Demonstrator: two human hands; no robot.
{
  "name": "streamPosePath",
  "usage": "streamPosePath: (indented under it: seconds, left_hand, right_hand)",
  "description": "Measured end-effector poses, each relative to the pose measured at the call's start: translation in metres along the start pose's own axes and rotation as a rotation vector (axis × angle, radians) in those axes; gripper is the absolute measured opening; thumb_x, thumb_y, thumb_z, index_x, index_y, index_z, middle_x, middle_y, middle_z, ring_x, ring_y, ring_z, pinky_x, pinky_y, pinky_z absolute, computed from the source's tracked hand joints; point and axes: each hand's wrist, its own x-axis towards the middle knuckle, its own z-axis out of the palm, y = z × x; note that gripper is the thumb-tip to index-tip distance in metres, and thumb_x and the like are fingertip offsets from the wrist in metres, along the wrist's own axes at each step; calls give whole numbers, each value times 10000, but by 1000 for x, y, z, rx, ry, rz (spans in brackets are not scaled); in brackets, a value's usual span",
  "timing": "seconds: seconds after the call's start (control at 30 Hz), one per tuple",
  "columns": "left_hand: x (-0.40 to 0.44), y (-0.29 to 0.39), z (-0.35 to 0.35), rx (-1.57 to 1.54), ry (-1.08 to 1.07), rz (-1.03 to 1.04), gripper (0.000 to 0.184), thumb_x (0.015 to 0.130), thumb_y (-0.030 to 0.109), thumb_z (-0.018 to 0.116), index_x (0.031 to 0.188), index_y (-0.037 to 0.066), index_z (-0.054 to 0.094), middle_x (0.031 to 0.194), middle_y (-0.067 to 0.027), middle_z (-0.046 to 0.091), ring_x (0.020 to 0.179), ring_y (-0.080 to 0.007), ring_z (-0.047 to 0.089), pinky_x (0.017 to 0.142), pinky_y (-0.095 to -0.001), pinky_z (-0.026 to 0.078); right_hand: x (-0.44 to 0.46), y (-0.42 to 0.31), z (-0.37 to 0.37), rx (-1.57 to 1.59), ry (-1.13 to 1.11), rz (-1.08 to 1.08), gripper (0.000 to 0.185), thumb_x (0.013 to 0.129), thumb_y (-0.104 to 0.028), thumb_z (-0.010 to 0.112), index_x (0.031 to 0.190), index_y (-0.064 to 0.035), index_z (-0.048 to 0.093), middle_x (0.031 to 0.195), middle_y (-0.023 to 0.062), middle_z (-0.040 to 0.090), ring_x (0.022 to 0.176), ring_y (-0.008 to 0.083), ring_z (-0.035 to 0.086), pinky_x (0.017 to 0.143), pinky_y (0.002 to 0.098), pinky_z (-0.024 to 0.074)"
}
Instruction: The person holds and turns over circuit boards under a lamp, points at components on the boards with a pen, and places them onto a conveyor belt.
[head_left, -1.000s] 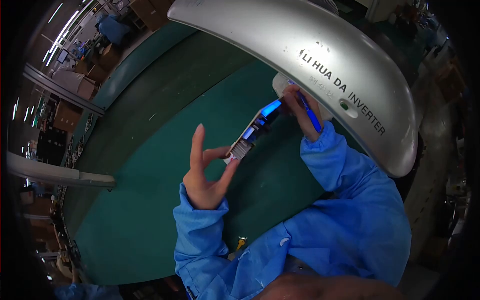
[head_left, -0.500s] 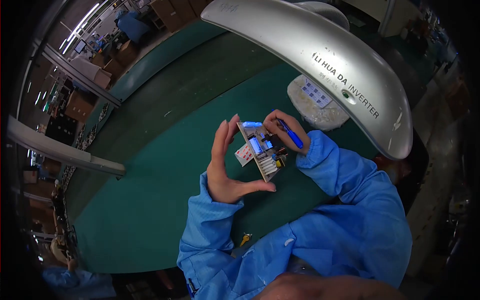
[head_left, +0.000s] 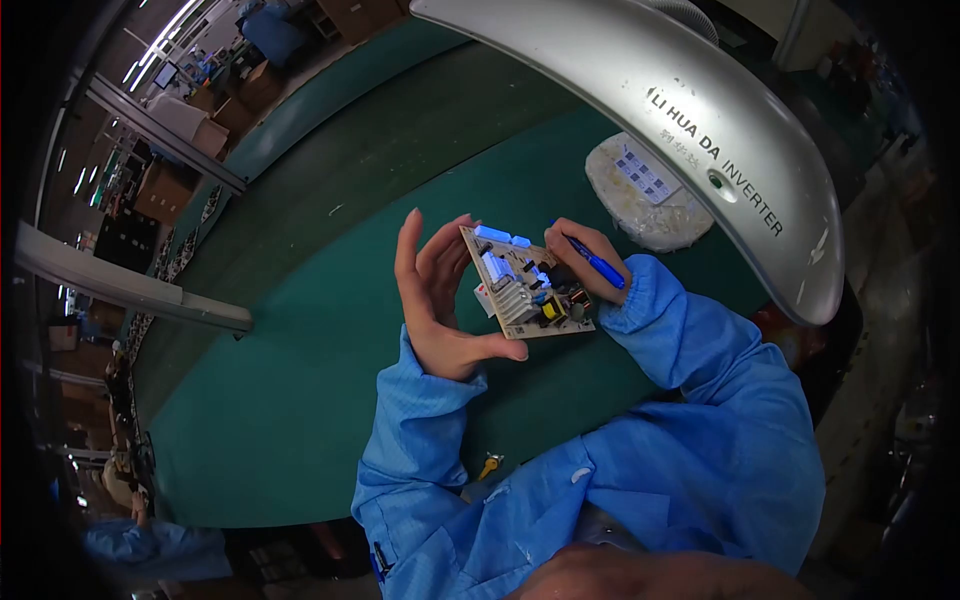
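A circuit board point(head_left: 515, 285) with white connectors, a finned heat sink and a yellow part is tilted up between my hands. My left hand point(head_left: 440, 310) spans its left edge, thumb at the lower corner and fingertips at the upper one, the index finger stretched free. Closed around a blue pen point(head_left: 597, 264), my right hand point(head_left: 580, 245) is at the board's right side; its fingertips are partly hidden. Behind the board, a white piece with red marks point(head_left: 484, 300) shows in part.
A silver lamp housing point(head_left: 720, 140) arches over the upper right. Beneath it lies a plastic-wrapped bundle point(head_left: 650, 200) with a label. A small yellow key-like item point(head_left: 489, 466) rests on the green table point(head_left: 280, 420) near my body. A pale metal arm point(head_left: 130, 280) juts in from the left.
The board has turned so more of its component side shows, and has shifted slightly left and up. My left hand has moved the same way, its index finger now spread farther from the others.
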Motion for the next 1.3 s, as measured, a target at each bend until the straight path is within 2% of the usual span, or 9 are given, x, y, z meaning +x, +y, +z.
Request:
streamPosePath:
  seconds: [0.27, 0.33, 0.47, 0.57, 0.67, 0.73, 0.97, 1.13, 1.3]
  left_hand:
    - [9, -1, -5, -252, 191, -193, 1368, 389, 491, 879, 1442, 99, 98, 1334, -227, 393, 1224, -324, 452, 1018, -431, 392]
    - [10, -6, -4, -132, 195, -133, 1265, 501, 681, 735, 1432, 81, 125, 1309, -261, 422, 1194, -327, 479, 987, -433, 428]
    - [11, -22, -15, -122, 187, -107, 1163, 588, 708, 674, 1424, 81, 162, 1299, -265, 437, 1185, -320, 488, 994, -434, 415]
    - [10, -35, -20, -359, 299, -208, 904, 779, 712, 476, 1399, 89, 260, 1292, -243, 460, 1161, -331, 502, 995, -451, 400]
    - [13, -44, -26, -481, 342, -274, 862, 799, 728, 411, 1369, 92, 292, 1248, -231, 491, 1141, -356, 507, 983, -471, 402]
    - [14, -47, -29, -542, 361, -308, 845, 810, 736, 378, 1354, 94, 307, 1226, -224, 507, 1132, -369, 509, 977, -481, 403]
    - [14, -52, -31, -720, 460, -464, 899, 802, 765, 328, 1300, 20, 404, 1226, -285, 491, 1143, -414, 485, 968, -532, 406]
    - [11, -51, -28, -905, 459, -598, 939, 793, 784, 240, 1304, 10, 388, 1222, -301, 480, 1135, -439, 480, 953, -568, 397]
    - [10, -59, -31, -1022, 429, -682, 959, 784, 789, 168, 1312, 23, 399, 1215, -297, 496, 1156, -479, 455, 958, -603, 371]
  right_hand:
    - [-2, -1, -5, 4, -34, -2, 402, 951, -391, 482, 767, -33, 485, 635, 49, 426, 598, 113, 398, 569, 291, 362]
    - [-2, 0, -6, -2, -49, -7, 405, 951, -402, 478, 765, -43, 495, 646, 43, 455, 585, 102, 407, 557, 283, 362]
    - [-6, -8, -9, 12, -85, -33, 391, 951, -412, 474, 784, -60, 507, 669, 31, 503, 573, 79, 452, 547, 254, 393]
    - [-10, -16, -10, 291, -163, -20, 328, 943, -366, 508, 845, -52, 507, 723, 38, 568, 611, 78, 544, 577, 223, 454]
    - [-14, -21, -10, 491, -267, -81, 244, 913, -250, 585, 897, -26, 488, 773, 65, 606, 697, 102, 614, 629, 211, 493]
    - [-15, -26, -7, 388, -280, -35, 220, 870, -139, 641, 930, -4, 478, 813, 92, 631, 738, 117, 637, 647, 206, 499]
    - [-14, -46, 4, 317, -181, -50, 219, 841, -139, 680, 891, -4, 516, 793, 91, 650, 717, 104, 638, 632, 211, 499]
    - [-10, -70, 10, -188, -105, -347, 282, 739, -206, 774, 774, -22, 564, 695, 82, 630, 637, 130, 637, 565, 249, 487]
    - [1, -79, 18, -367, -68, -692, 314, 678, -258, 801, 721, -53, 568, 613, 73, 577, 541, 191, 596, 487, 289, 439]
